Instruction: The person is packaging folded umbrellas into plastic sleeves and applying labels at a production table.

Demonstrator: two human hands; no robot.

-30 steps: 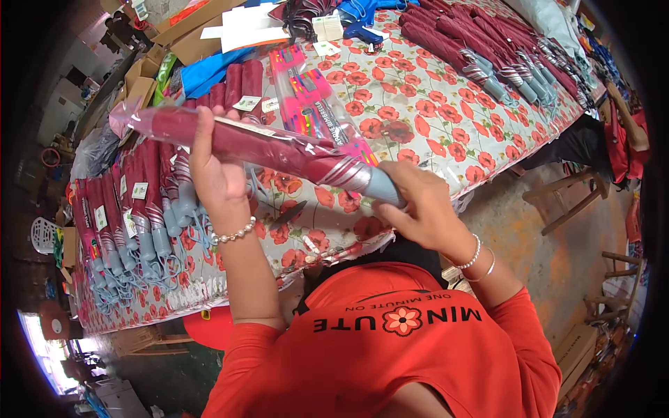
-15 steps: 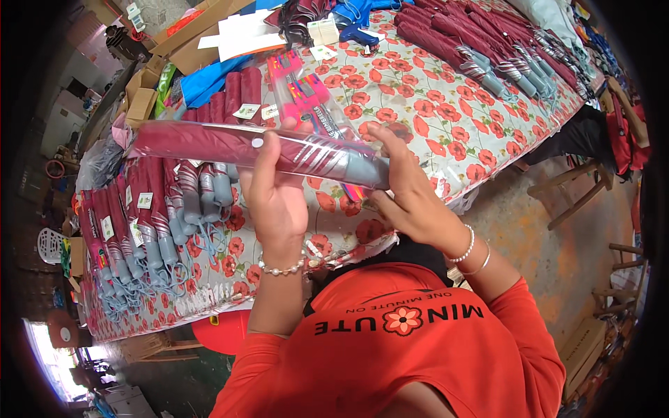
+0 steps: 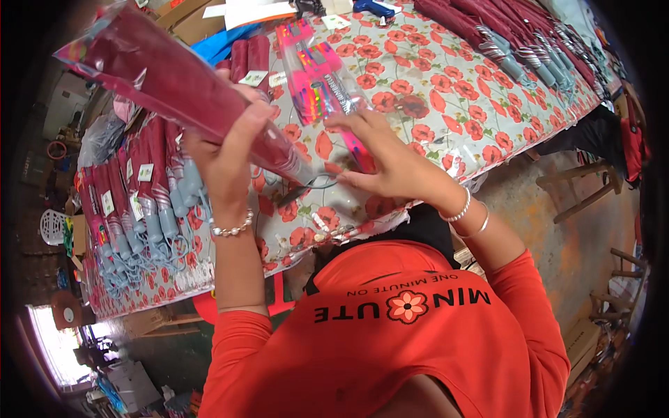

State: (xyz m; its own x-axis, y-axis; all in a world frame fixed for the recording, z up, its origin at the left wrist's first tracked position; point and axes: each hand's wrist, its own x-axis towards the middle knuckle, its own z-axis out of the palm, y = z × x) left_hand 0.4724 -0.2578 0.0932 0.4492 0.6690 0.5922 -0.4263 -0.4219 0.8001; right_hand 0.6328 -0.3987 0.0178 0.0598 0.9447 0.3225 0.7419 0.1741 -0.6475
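Observation:
My left hand (image 3: 226, 143) is closed round a folded maroon umbrella (image 3: 174, 80) in a clear plastic sleeve. The umbrella slants from the upper left down toward my right hand, its wide end raised. At its lower end a thin grey cord (image 3: 322, 185) loops out beside my right thumb; whether the thumb presses on it, I cannot tell. My right hand (image 3: 394, 157) has its index finger and thumb spread apart, over the table. Just beyond it lie flat clear sleeves with bright pink printing (image 3: 317, 80).
Rows of maroon umbrellas with grey handles (image 3: 150, 202) lie on the left of the flower-patterned tablecloth (image 3: 432, 118). More umbrellas (image 3: 502, 42) are piled at the far right. A blue tape dispenser (image 3: 374, 8) sits at the back. A wooden stool (image 3: 582, 188) stands on the right.
The umbrella has swung from nearly level to steeply slanted, its wide end rising at the left. My left hand moved left with it. My right hand has come off the handle end.

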